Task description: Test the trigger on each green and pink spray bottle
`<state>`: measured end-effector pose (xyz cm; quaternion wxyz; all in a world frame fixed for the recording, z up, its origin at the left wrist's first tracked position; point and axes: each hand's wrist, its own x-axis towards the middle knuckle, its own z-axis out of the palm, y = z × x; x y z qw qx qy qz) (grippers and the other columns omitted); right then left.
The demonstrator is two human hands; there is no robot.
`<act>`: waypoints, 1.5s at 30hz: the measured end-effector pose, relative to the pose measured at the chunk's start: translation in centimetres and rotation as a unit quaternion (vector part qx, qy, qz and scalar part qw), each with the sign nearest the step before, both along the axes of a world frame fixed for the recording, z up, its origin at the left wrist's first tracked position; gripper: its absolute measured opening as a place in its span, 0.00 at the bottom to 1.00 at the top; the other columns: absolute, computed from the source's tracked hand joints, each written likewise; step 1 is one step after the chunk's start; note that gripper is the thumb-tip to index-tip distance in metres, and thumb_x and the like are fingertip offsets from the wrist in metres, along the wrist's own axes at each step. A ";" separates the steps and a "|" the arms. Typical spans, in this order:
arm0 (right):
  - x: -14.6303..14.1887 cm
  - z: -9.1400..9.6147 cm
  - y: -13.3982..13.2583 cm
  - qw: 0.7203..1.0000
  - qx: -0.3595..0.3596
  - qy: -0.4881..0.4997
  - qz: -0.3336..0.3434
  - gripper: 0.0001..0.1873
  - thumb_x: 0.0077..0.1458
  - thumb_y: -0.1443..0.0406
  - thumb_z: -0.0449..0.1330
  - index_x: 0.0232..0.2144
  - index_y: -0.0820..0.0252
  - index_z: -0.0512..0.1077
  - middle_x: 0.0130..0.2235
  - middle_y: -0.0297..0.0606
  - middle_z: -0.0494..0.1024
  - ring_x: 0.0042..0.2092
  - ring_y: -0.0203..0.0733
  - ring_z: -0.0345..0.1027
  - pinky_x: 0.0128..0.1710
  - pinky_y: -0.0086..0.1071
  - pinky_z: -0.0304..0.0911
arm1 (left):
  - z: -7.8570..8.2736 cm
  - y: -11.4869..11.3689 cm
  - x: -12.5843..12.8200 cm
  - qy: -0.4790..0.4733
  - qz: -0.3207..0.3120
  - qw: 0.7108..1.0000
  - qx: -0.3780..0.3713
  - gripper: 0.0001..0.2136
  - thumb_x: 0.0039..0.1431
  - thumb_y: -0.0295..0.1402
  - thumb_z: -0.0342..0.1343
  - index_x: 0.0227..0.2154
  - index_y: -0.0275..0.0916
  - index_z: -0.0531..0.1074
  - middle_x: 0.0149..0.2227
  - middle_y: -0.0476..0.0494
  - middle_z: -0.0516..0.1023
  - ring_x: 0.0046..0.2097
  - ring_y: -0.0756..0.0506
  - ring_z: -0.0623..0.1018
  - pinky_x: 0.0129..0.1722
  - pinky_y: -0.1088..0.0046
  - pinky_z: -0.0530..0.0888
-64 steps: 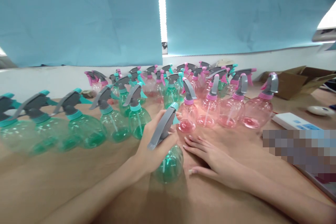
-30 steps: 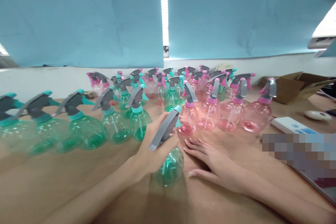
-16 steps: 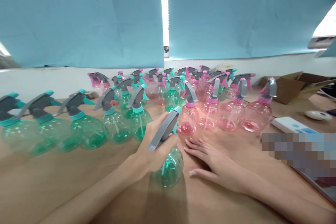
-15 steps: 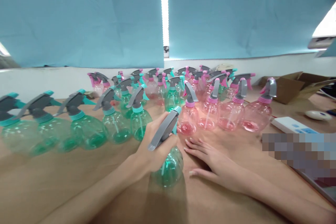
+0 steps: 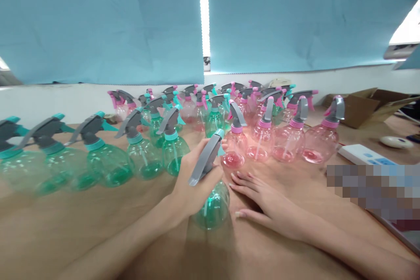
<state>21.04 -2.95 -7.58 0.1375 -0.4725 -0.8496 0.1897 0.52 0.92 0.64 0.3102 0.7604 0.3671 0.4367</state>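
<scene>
My left hand [image 5: 192, 179] is wrapped round the neck of a green spray bottle [image 5: 213, 205] with a grey trigger head, which stands on the brown table [image 5: 82, 227] in front of me. My right hand [image 5: 262, 201] lies flat on the table just right of that bottle, fingers stretched out, holding nothing. A row of green spray bottles [image 5: 108, 162] runs off to the left. A row of pink spray bottles [image 5: 288, 140] stands to the right, just beyond my hands.
More green and pink spray bottles [image 5: 203, 100] crowd the back of the table below blue curtains. A white power strip [image 5: 364, 155] and a white oval object [image 5: 395, 141] lie at the right. An open cardboard box [image 5: 364, 105] sits at the far right.
The view has shifted slightly. The green bottle in my left hand has tipped a little more upright. My right hand has stayed flat on the table.
</scene>
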 end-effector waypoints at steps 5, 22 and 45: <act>0.0 0.0 0.0 1.000 0.001 -0.012 -0.001 0.37 0.62 0.44 0.51 0.65 0.59 0.59 0.67 0.43 0.57 0.68 0.55 0.47 0.66 0.55 0.46 | -0.2 0.1 -0.1 -0.002 -0.010 1.000 0.005 0.04 0.52 0.29 0.50 0.32 0.41 0.63 0.25 0.55 0.63 0.25 0.51 0.62 0.26 0.72 0.61; 0.0 0.0 -0.1 1.000 0.006 0.008 0.000 0.36 0.62 0.44 0.51 0.64 0.57 0.61 0.66 0.43 0.60 0.68 0.56 0.47 0.66 0.54 0.47 | -0.8 0.4 -0.3 -0.004 -0.009 1.000 0.009 0.03 0.52 0.29 0.52 0.29 0.41 0.62 0.25 0.54 0.65 0.27 0.50 0.64 0.27 0.72 0.62; 0.1 0.2 0.0 1.000 -0.009 -0.013 0.003 0.38 0.62 0.44 0.51 0.64 0.63 0.60 0.67 0.47 0.57 0.68 0.56 0.46 0.66 0.55 0.44 | 0.0 0.0 -0.2 -0.006 -0.027 0.999 -0.027 0.06 0.55 0.31 0.51 0.28 0.42 0.58 0.27 0.53 0.64 0.27 0.50 0.63 0.28 0.71 0.61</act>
